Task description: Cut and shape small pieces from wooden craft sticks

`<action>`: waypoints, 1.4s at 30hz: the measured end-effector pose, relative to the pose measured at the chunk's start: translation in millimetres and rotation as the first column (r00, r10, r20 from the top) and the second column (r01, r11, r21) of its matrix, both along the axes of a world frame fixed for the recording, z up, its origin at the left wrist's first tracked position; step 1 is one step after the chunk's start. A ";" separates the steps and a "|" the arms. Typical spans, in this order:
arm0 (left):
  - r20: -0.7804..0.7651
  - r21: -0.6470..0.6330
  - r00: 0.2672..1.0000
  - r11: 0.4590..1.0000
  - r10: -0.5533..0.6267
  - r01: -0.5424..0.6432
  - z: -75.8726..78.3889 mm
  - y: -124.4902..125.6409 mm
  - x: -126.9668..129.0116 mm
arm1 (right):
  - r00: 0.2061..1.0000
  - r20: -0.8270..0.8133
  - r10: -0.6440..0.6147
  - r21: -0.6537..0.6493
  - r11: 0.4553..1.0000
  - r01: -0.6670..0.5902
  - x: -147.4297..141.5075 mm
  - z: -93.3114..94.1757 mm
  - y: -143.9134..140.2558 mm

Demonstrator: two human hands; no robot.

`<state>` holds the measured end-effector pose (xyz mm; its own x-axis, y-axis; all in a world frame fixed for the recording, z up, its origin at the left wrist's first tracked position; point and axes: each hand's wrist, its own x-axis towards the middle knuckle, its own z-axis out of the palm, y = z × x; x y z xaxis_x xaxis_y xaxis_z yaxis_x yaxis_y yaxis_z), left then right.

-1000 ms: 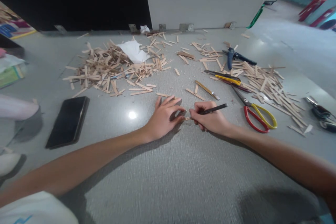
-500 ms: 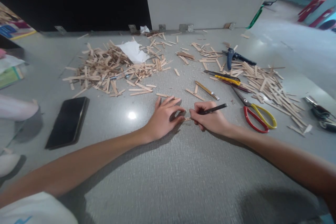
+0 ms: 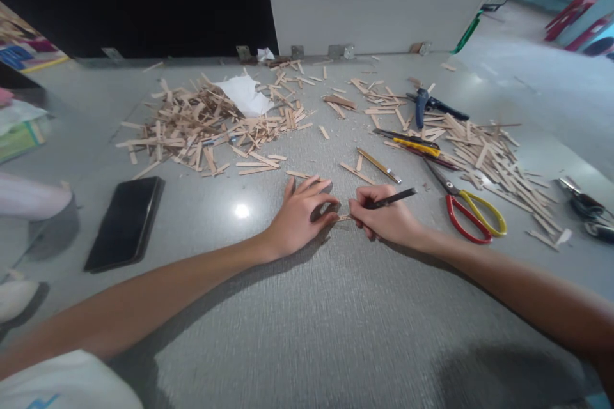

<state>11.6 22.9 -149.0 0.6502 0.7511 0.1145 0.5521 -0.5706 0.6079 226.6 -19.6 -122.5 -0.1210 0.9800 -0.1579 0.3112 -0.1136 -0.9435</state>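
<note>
Between thumb and index finger, my left hand pinches one end of a small wooden stick piece low over the grey tabletop. Its other fingers are spread outward. My right hand is closed around a slim black pen-like tool, with the back end pointing up to the right. That tool's tip is hidden behind my fingers, close to the right end of the wooden piece. Just beyond my hands lie a brass-coloured craft knife and a few loose wooden sticks.
A heap of wooden sticks with white paper lies back left; more sticks lie right. Red-and-yellow-handled scissors, a yellow cutter, blue-handled pliers and keys lie right. A black phone lies left.
My right hand and its black tool have shifted very slightly to the right. The left hand keeps its pinch on the wooden piece.
</note>
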 end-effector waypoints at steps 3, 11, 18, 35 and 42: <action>-0.004 -0.004 1.000 1.000 0.006 -0.006 0.6 -0.5 0.6 | 1.000 -0.010 -0.004 -0.014 1.000 0.004 -0.6 0.5 0.0; -0.010 0.000 1.000 1.000 0.009 -0.009 0.5 0.0 1.3 | 1.000 -0.025 -0.012 -0.032 0.999 0.011 -0.2 -0.6 0.4; -0.005 0.002 1.000 1.000 0.006 -0.006 -0.3 0.3 1.3 | 1.000 -0.014 -0.021 -0.035 0.999 0.020 -0.5 -0.1 0.6; -0.019 -0.021 1.000 1.000 0.011 -0.011 4.6 -0.5 2.6 | 0.999 -0.035 -0.017 -0.055 0.998 0.015 -0.5 0.1 1.8; -0.020 -0.021 1.000 1.000 0.014 -0.014 4.0 -0.6 2.4 | 1.000 -0.013 -0.012 -0.053 0.999 0.012 0.4 0.0 1.9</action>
